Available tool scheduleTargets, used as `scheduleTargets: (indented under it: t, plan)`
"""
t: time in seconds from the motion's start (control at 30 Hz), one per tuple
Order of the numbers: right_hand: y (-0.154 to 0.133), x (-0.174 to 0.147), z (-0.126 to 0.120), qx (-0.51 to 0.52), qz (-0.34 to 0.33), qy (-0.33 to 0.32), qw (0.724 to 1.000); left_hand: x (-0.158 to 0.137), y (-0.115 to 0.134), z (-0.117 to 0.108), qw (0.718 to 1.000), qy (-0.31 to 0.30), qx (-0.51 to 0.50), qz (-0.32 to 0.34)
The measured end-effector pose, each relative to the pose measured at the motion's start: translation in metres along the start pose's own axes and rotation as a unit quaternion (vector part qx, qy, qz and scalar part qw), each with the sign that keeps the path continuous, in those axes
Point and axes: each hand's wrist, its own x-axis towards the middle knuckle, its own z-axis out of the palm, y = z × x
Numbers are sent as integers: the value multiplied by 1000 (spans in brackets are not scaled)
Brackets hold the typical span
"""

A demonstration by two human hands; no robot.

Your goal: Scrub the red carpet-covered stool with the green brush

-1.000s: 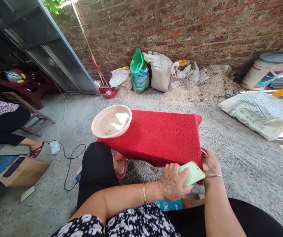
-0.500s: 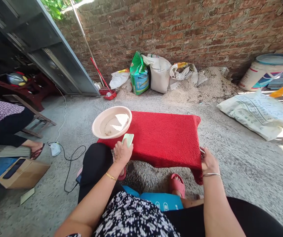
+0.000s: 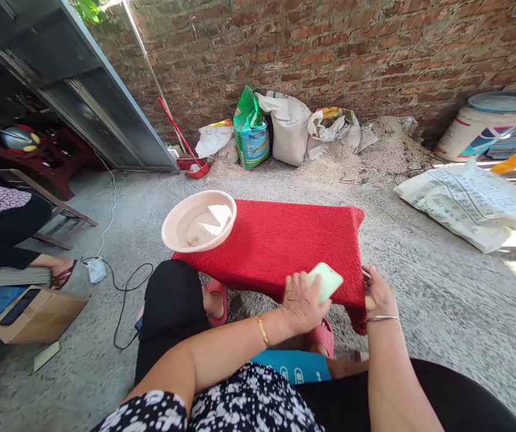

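Note:
My left hand (image 3: 303,300) is closed on a pale green flat block (image 3: 325,282) with rounded corners. It holds the block against the near right part of a red cloth (image 3: 280,240); the block's underside is hidden. The cloth is draped over a low bench or table and hangs down its sides. At the right end, my right hand (image 3: 378,295) grips the hanging edge of the cloth, its fingertips partly hidden. On the cloth's left end stands a pale pink basin (image 3: 168,231) with water and some dark bits in it.
Along the brick wall stand a green bag (image 3: 251,135) and a white sack (image 3: 290,129). A white woven sack (image 3: 460,201) lies on the floor at right, near a bucket (image 3: 483,132). At left are a cardboard box (image 3: 42,318), cables (image 3: 125,288) and a seated person (image 3: 3,222).
My left hand has slid the pale green block to the right along the cloth's near side, from beside the basin towards my right hand. My right hand has stayed at the cloth's right edge.

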Motion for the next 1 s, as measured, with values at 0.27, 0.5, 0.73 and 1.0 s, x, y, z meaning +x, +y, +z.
scheduleTargets:
  t: [0.27, 0.5, 0.73, 1.0]
  plan:
    - [1, 2, 1, 10, 5, -3, 1000, 5, -23, -26, 998, 35, -10, -44]
    - [0, 0, 1, 9, 1, -10, 1000, 6, -153, -43, 941, 78, 91, -317]
    - [3, 5, -2, 5, -1, -15, 1000, 8, -152, -24, 944, 59, 98, -311]
    - [0, -1, 1, 6, -3, -8, 1000, 26, -44, -5, 994, 29, 30, -105]
